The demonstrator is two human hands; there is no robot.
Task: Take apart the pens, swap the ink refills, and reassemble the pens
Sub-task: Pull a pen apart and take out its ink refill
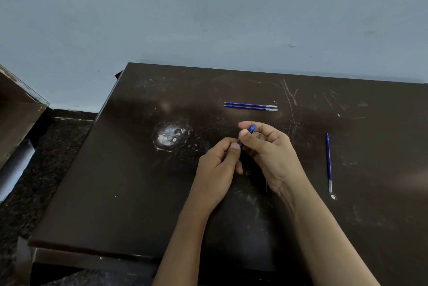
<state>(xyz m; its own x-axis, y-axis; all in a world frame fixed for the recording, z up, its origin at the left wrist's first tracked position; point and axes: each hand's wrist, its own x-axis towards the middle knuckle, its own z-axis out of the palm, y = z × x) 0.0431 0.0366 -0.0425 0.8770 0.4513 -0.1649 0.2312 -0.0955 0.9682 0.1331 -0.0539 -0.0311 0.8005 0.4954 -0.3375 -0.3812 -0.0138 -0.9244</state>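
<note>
Both hands meet above the middle of the dark table (129, 193). My right hand (271, 153) pinches a blue pen (252, 128), whose end sticks out past the fingertips. My left hand (220, 163) grips the pen's lower part with thumb and fingers; most of the pen is hidden between the hands. Two blue ink refills (250, 106) lie side by side behind the hands. A third blue refill (328, 162) lies lengthwise to the right of my right hand.
A worn white patch (170, 136) marks the tabletop left of the hands. The wall stands right behind the table's far edge. A wooden piece of furniture (16, 109) stands at the left, across a gap of dark speckled floor.
</note>
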